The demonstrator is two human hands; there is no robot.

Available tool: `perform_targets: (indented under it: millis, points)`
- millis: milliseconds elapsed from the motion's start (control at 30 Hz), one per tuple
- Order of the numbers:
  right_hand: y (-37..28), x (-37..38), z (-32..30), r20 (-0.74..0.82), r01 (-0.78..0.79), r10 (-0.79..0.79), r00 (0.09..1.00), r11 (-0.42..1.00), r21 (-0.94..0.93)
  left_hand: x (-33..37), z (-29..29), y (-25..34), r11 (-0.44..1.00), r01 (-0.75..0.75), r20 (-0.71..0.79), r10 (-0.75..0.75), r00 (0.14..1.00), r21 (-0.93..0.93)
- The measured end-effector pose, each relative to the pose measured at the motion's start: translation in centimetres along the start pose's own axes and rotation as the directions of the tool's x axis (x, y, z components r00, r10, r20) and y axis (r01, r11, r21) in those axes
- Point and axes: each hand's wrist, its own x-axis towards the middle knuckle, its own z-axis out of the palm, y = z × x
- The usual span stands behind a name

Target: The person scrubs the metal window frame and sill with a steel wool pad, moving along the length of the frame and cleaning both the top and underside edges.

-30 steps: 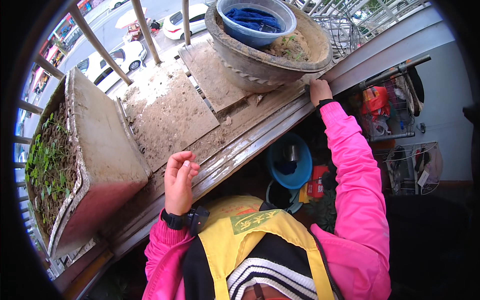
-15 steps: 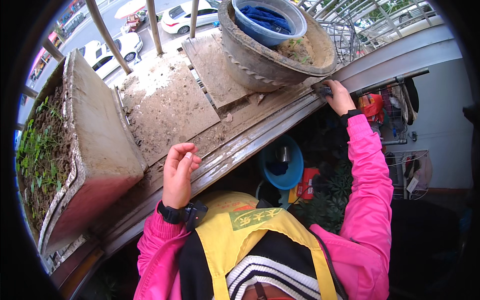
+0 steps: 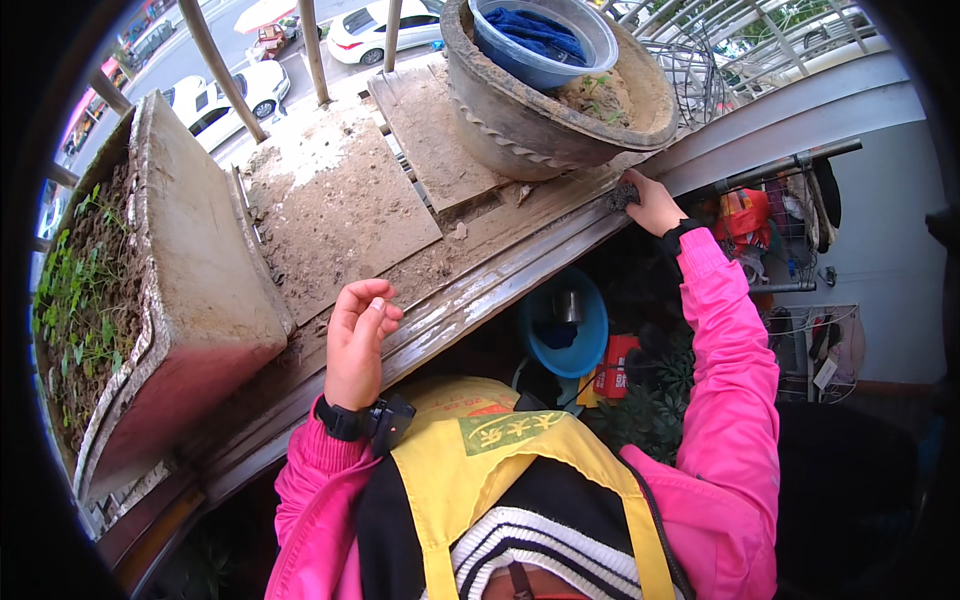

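My right hand (image 3: 655, 205) grips a dark grey scourer (image 3: 622, 198) that looks like steel wool. It is pressed on the metal window track (image 3: 540, 265), close to the big round flowerpot (image 3: 530, 140). Wet, shiny patches show along the track nearer my left hand. My left hand (image 3: 358, 340) is raised over the near part of the track, its fingers loosely bent and apart from the thumb. Nothing is in it.
A tilted planter (image 3: 200, 240) of soil and seedlings stands left, beside dirt-covered boards (image 3: 340, 210). A blue basin (image 3: 548, 52) with dark blue cloth sits in the flowerpot. Railing bars (image 3: 312, 50) edge the ledge. Below the sill are a turquoise basin (image 3: 590, 345) and a leafy plant (image 3: 650, 415).
My right hand has slid the scourer along the track, left and slightly nearer me. My left hand has hardly moved.
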Motion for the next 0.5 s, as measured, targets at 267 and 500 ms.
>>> perform_targets:
  millis: [267,500]
  points:
    - [1.4,0.2,-0.3,-0.14,-0.14,0.112,0.984,0.968,-0.21,-0.1,0.4,-0.1,1.0,0.012,0.015,-0.013,1.0,0.025]
    - [-1.1,0.2,3.1,-0.077,0.032,-0.041,0.996,0.993,-0.117,-0.5,0.0,-0.2,1.0,0.008,-0.009,-0.008,1.0,-0.015]
